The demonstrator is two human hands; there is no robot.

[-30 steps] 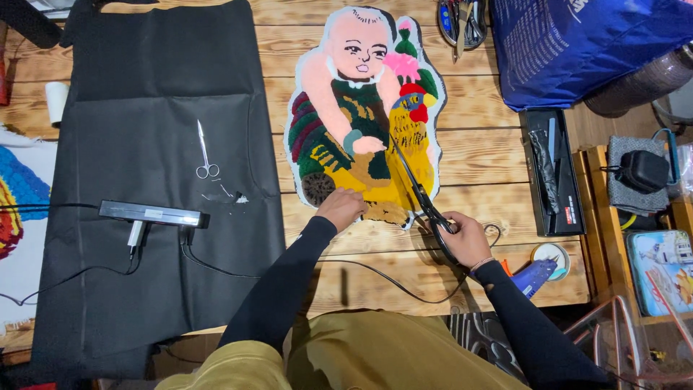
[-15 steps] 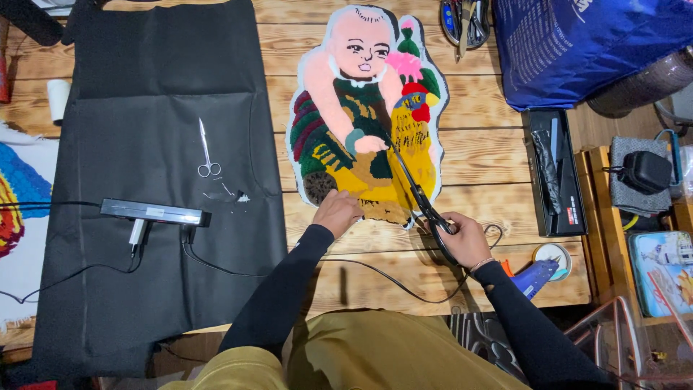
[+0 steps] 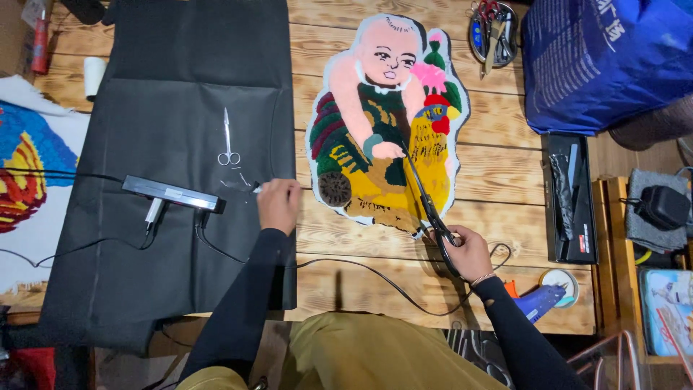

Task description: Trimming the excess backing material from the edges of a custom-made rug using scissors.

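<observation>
A craft workshop: a plank wooden table (image 3: 498, 173) carries a tufted figure rug (image 3: 375, 137), with small scissors (image 3: 229, 141) (on black fabric (image 3: 180, 87)) to its left.

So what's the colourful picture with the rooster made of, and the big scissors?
The tufted rug looks like yarn: fuzzy, matte pile in blocks of colour. The long shears in the right hand look like dark metal blades, thin with a dull sheen; the handle material is hidden by the fingers.
</observation>
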